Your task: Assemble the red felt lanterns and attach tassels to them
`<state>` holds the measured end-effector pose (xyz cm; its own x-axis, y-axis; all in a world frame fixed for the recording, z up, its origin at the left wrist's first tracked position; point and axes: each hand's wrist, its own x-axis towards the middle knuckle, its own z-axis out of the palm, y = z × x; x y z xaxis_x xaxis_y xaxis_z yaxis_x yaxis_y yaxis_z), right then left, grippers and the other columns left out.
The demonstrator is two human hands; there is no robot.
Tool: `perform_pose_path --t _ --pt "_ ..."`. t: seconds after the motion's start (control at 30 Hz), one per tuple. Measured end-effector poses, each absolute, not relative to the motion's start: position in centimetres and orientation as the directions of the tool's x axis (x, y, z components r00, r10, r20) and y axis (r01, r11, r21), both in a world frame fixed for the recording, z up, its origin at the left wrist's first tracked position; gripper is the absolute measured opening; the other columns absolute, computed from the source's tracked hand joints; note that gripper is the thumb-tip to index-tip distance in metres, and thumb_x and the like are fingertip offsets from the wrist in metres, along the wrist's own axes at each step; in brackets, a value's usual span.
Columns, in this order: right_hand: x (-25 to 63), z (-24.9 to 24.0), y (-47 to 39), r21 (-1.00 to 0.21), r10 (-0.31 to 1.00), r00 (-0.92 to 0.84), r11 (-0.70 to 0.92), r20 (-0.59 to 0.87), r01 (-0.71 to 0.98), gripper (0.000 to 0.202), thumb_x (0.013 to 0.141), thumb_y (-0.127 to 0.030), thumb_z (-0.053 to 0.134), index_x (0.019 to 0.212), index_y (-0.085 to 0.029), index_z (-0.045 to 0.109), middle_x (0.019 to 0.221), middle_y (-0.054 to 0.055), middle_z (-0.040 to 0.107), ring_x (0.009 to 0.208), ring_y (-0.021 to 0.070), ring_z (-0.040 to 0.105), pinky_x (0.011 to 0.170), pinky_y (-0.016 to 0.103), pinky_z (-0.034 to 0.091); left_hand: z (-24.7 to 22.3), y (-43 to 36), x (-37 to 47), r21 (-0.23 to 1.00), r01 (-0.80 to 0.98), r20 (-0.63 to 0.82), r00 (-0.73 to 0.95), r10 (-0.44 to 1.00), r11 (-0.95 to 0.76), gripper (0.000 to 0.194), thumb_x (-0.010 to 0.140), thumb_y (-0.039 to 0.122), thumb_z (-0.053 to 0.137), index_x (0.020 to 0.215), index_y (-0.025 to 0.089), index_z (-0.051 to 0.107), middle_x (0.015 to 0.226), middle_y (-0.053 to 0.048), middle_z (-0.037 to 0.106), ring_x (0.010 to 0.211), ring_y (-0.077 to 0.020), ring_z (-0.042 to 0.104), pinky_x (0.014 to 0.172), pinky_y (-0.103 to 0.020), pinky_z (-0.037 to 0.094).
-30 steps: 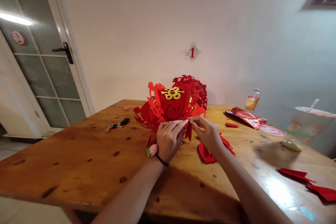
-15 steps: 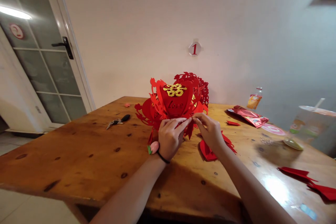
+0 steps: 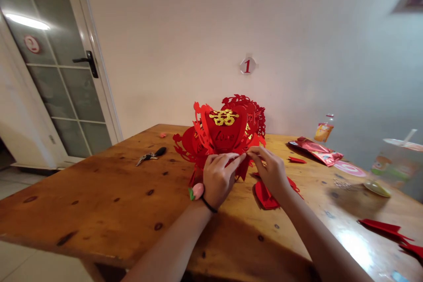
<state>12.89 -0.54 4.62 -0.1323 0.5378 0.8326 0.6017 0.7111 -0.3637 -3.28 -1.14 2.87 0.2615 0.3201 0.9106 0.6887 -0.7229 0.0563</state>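
Observation:
A red paper lantern [image 3: 225,135] with cut-out edges, a gold double-happiness character and the word "love" stands on the wooden table in front of me. My left hand [image 3: 220,178], with a black band and a strawberry-like charm at the wrist, is closed on the lantern's lower near edge. Close beside it, my right hand [image 3: 270,168] pinches the same edge between thumb and fingertips. Whatever small part lies between the fingertips is hidden. Under my right forearm rest some flat red paper pieces [image 3: 264,196].
Keys [image 3: 150,156] lie left on the wooden table [image 3: 109,211]. To the right are a red packet [image 3: 315,150], a bottle with an orange label [image 3: 324,128], a large cup with a straw [image 3: 398,163], a shallow dish [image 3: 377,188] and more red pieces [image 3: 385,229].
The view has shifted slightly, so everything sits a little lower and further right. Both hands keep their place at the lantern's lower edge.

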Motion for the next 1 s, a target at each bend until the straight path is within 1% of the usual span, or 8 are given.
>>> perform_pose_path --t 0.13,0.37,0.6,0.7,0.8,0.87,1.0 --pt "13.2 4.8 -0.5 -0.263 0.482 -0.196 0.725 0.854 0.637 0.011 0.088 -0.02 0.046 0.087 -0.021 0.057 0.083 0.002 0.062 0.076 0.0135 0.058 0.072 0.023 0.043 2.9 -1.3 -3.3 0.043 0.701 0.904 0.276 0.327 -0.712 0.037 0.086 0.011 0.048 0.116 0.029 0.057 0.101 -0.002 0.066 0.089 -0.0144 0.059 0.078 -0.031 0.037" --pt "13.7 4.8 -0.5 -0.132 0.413 -0.274 0.726 0.868 0.675 0.013 0.088 -0.017 0.044 0.092 -0.02 0.056 0.085 0.004 0.06 0.079 0.0143 0.056 0.074 0.025 0.044 2.9 -1.2 -3.2 0.017 0.711 0.899 0.297 0.322 -0.703 0.037 0.085 0.009 0.047 0.114 0.028 0.058 0.102 -0.001 0.066 0.092 -0.0141 0.059 0.079 -0.031 0.037" --pt "14.4 4.9 -0.4 0.006 0.388 -0.383 0.696 0.838 0.718 0.018 0.089 -0.016 0.041 0.097 -0.019 0.057 0.084 0.006 0.06 0.079 0.0157 0.056 0.074 0.027 0.045 2.9 -1.4 -3.0 -0.029 0.737 0.89 0.327 0.319 -0.675 0.032 0.085 0.013 0.049 0.112 0.028 0.06 0.1 0.0 0.066 0.089 -0.0141 0.059 0.078 -0.032 0.037" --pt "14.6 5.0 -0.4 0.04 0.374 -0.399 0.686 0.837 0.726 0.019 0.089 -0.015 0.041 0.096 -0.018 0.058 0.083 0.006 0.061 0.078 0.0159 0.056 0.073 0.027 0.045 2.9 -1.5 -2.8 -0.036 0.75 0.877 0.341 0.339 -0.66 0.032 0.086 0.016 0.049 0.115 0.027 0.057 0.101 -0.001 0.066 0.089 -0.0147 0.058 0.078 -0.032 0.037" --pt "14.8 5.1 -0.3 0.058 0.374 -0.423 0.689 0.826 0.722 0.02 0.089 -0.014 0.04 0.095 -0.018 0.058 0.084 0.007 0.061 0.079 0.0164 0.056 0.073 0.027 0.045 2.8 -1.5 -2.7 -0.046 0.756 0.868 0.354 0.349 -0.653 0.036 0.087 0.016 0.048 0.12 0.027 0.053 0.101 -0.001 0.065 0.089 -0.0151 0.057 0.077 -0.033 0.037" --pt "14.9 5.2 -0.2 0.046 0.381 -0.433 0.705 0.817 0.708 0.02 0.089 -0.014 0.039 0.095 -0.018 0.058 0.086 0.007 0.061 0.08 0.0164 0.057 0.072 0.027 0.045 2.8 -1.6 -2.7 -0.059 0.757 0.868 0.361 0.341 -0.651 0.036 0.087 0.016 0.047 0.121 0.027 0.052 0.101 -0.001 0.065 0.089 -0.0148 0.057 0.077 -0.033 0.037" --pt "14.9 5.1 -0.2 -0.055 0.418 -0.391 0.738 0.82 0.673 0.02 0.09 -0.017 0.039 0.093 -0.018 0.058 0.085 0.007 0.06 0.079 0.0156 0.057 0.072 0.026 0.045 2.7 -1.7 -2.6 -0.084 0.761 0.866 0.376 0.33 -0.644 0.035 0.088 0.017 0.046 0.121 0.028 0.052 0.101 -0.002 0.065 0.09 -0.0147 0.057 0.077 -0.033 0.037"
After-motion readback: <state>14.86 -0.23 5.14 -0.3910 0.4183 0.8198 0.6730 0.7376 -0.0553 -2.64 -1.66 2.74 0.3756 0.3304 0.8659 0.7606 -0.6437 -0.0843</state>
